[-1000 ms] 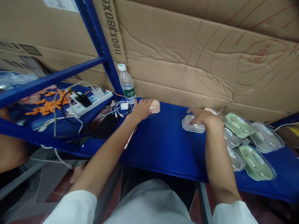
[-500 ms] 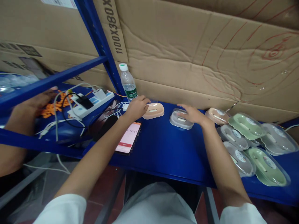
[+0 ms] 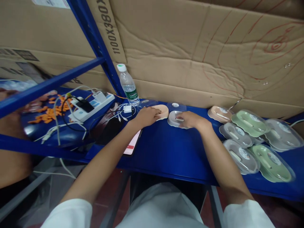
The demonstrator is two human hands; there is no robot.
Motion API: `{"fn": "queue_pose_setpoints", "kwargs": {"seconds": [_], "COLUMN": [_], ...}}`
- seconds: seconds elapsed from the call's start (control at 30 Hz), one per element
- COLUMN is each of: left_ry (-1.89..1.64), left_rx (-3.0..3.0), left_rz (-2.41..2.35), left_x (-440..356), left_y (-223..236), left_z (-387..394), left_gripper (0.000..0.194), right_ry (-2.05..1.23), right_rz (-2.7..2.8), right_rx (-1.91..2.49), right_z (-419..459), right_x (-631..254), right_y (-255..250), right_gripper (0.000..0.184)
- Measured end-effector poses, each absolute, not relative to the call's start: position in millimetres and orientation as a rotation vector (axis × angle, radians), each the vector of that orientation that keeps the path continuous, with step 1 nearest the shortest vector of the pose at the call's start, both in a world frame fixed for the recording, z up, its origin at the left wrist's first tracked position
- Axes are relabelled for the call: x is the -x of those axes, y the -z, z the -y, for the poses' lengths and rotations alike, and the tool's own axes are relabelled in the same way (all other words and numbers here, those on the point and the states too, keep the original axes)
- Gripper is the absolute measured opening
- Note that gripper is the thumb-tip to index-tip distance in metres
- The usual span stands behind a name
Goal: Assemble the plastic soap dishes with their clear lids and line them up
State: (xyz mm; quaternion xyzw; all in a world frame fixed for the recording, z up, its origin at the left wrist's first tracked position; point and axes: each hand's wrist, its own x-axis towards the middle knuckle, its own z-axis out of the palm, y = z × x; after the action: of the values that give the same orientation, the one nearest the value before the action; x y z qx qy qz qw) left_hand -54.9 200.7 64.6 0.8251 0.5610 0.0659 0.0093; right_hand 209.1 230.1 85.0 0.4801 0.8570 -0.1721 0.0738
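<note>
My left hand (image 3: 147,116) reaches over a peach oval dish (image 3: 164,110), its bent fingertips down inside. What those fingertips hold, if anything, is hidden. My right hand (image 3: 190,119) is over a grey oval dish (image 3: 172,117) beside it, fingers closed around a small white bar (image 3: 180,120) in the dish. Both dishes are uncovered. Behind the peach dish lies a clear lid (image 3: 147,103); another clear lid (image 3: 177,106), with a round sticker, lies behind the grey dish.
Several lidded dishes in green (image 3: 270,164), grey (image 3: 235,133) and peach (image 3: 219,114) are grouped at right. A water bottle (image 3: 129,87), phone (image 3: 131,145), white cables and a power strip (image 3: 91,106) are at left. Beyond the blue frame, another person's arm is beside orange pieces (image 3: 52,112).
The clear lids have come off the peach and grey dishes and now lie behind them. Both hands have moved in over the dishes, and the grey dish sits closer to the peach one.
</note>
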Motion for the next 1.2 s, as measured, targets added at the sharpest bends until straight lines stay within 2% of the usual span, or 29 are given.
{"fn": "queue_pose_setpoints", "kwargs": {"seconds": [0.1,0.2,0.43,0.67,0.8,0.9,1.0,1.1,1.2], "left_ry": [-0.228,-0.286,-0.492,-0.530,-0.626,-0.870,-1.079,-1.109,-1.076], "left_rx": [-2.567,-2.583,-2.628,-2.555,-2.491,-2.170,-1.887,-1.907,-1.975], "left_rz": [-1.770,-1.763,-1.792,-1.676,-1.545,-1.462,-1.432,-1.467,-1.497], "left_x": [54.0,51.7,45.9,55.3,42.0,18.3,-3.1,-11.8,-12.0], "left_y": [-70.7,-76.7,-82.2,-57.0,-47.7,-45.4,-44.6,-44.0,-43.6], "left_z": [-196.5,-193.9,-204.1,-224.2,-216.8,-212.4,-214.4,-214.5,-204.2], "left_gripper": [0.039,0.039,0.039,0.038,0.054,0.064,0.059,0.053,0.056], "right_ry": [0.557,0.581,0.561,0.560,0.585,0.597,0.658,0.686,0.604], "right_rz": [-2.582,-2.618,-2.697,-2.780,-2.855,-2.906,-2.968,-2.997,-3.002], "right_rx": [-1.397,-1.385,-1.505,-1.548,-1.571,-1.577,-1.571,-1.589,-1.648], "right_z": [-229.5,-229.1,-232.3,-235.5,-237.7,-236.8,-235.7,-238.6,-244.5], "right_x": [-217.9,-230.9,-245.9,-235.5,-227.0,-220.6,-217.0,-218.8,-224.6], "right_y": [-95.9,-110.2,-125.4,-118.7,-111.2,-108.5,-107.1,-104.0,-100.0], "right_gripper": [0.029,0.024,0.025,0.025,0.027,0.027,0.027,0.026,0.029]}}
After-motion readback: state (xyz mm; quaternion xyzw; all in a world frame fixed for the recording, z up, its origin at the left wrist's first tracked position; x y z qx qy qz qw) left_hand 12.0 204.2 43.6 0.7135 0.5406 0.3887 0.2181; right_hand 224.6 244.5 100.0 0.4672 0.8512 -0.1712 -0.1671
